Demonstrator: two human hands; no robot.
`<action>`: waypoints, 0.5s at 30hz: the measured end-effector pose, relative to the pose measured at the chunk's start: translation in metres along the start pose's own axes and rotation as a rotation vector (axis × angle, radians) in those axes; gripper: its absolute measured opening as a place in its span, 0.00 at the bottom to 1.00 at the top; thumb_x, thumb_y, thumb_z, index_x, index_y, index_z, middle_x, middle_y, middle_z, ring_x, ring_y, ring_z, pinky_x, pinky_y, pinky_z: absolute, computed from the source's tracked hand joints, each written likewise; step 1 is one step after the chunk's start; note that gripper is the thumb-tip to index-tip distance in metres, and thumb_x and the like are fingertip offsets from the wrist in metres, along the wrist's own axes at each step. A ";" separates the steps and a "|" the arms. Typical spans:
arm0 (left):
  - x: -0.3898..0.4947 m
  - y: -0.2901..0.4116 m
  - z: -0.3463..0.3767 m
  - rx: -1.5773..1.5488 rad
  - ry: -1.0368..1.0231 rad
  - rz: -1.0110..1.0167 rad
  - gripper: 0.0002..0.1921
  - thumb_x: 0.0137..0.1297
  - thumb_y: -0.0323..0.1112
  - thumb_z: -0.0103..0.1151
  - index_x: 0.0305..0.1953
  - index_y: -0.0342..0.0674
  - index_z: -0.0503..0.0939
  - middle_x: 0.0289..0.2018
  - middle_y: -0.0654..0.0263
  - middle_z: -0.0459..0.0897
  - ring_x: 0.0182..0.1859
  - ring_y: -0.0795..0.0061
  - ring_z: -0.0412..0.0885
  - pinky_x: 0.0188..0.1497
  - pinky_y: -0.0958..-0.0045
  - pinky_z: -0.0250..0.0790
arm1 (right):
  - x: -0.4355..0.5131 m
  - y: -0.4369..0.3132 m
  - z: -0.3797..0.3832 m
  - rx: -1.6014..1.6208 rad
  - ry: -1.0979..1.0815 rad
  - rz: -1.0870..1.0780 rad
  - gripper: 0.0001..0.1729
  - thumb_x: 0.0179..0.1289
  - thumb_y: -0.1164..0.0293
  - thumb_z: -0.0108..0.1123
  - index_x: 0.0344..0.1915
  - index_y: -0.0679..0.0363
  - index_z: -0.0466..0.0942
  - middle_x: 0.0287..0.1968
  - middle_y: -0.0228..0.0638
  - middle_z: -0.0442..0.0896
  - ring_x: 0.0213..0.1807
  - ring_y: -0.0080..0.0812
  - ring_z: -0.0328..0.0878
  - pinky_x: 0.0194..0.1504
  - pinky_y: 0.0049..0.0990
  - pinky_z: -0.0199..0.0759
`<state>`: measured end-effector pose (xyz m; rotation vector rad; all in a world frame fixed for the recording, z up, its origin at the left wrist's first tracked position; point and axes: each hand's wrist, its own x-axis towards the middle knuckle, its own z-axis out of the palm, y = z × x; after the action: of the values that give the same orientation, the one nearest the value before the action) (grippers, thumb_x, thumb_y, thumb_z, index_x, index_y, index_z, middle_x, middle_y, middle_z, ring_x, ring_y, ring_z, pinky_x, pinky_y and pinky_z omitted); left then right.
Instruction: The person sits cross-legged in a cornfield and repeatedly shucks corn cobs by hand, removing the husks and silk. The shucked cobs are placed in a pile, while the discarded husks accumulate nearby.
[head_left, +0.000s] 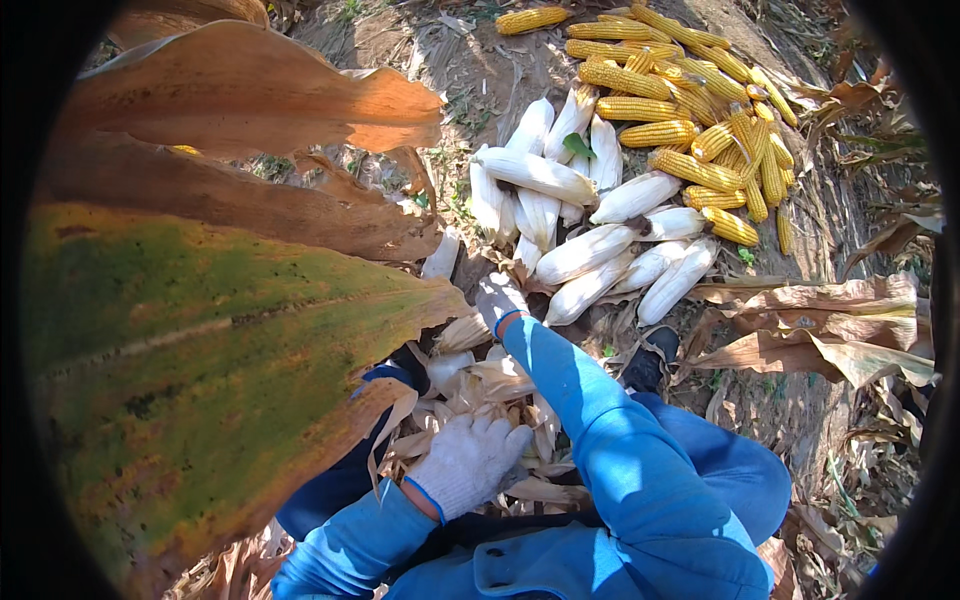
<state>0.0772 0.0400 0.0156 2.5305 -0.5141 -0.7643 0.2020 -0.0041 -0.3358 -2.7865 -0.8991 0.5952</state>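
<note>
My right hand, in a pale knit work glove with a blue cuff, reaches forward to the near edge of a pile of corn ears in white husks. Whether its fingers hold anything is hidden. Closer to my body, my left hand, gloved alike, is back side up over loose dry husks between my legs; what lies under its palm does not show. Beyond the white-husked ears, bare yellow corn cobs lie heaped on the soil. A small green leaf rests on the husked ears.
Large dry corn leaves, one brown and one green and yellow, hang close in front at the left. More dry leaves lie at the right. A dark shoe stands beside the husked ears.
</note>
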 end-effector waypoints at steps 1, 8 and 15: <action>0.000 -0.001 0.002 -0.006 0.014 0.004 0.23 0.61 0.41 0.60 0.56 0.42 0.73 0.38 0.62 0.76 0.44 0.63 0.78 0.41 0.63 0.69 | -0.014 0.005 0.003 0.245 0.039 0.026 0.13 0.67 0.65 0.52 0.42 0.58 0.82 0.45 0.40 0.84 0.47 0.44 0.82 0.46 0.41 0.77; -0.006 -0.012 0.012 0.095 0.021 -0.031 0.27 0.58 0.51 0.65 0.56 0.47 0.73 0.41 0.63 0.79 0.44 0.63 0.82 0.43 0.62 0.74 | -0.085 0.018 -0.073 0.156 -0.559 -0.135 0.32 0.61 0.50 0.58 0.55 0.65 0.75 0.52 0.51 0.82 0.53 0.52 0.80 0.55 0.42 0.74; -0.012 -0.022 0.022 0.004 0.058 -0.362 0.25 0.63 0.56 0.59 0.54 0.45 0.74 0.44 0.59 0.80 0.49 0.58 0.82 0.47 0.55 0.75 | -0.147 0.016 -0.172 0.896 -0.527 0.221 0.50 0.42 0.42 0.72 0.57 0.68 0.74 0.50 0.56 0.83 0.53 0.49 0.82 0.55 0.37 0.75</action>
<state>0.0600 0.0573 -0.0073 2.6748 -0.0343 -0.8093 0.1726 -0.1077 -0.1364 -1.9288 -0.2441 1.3905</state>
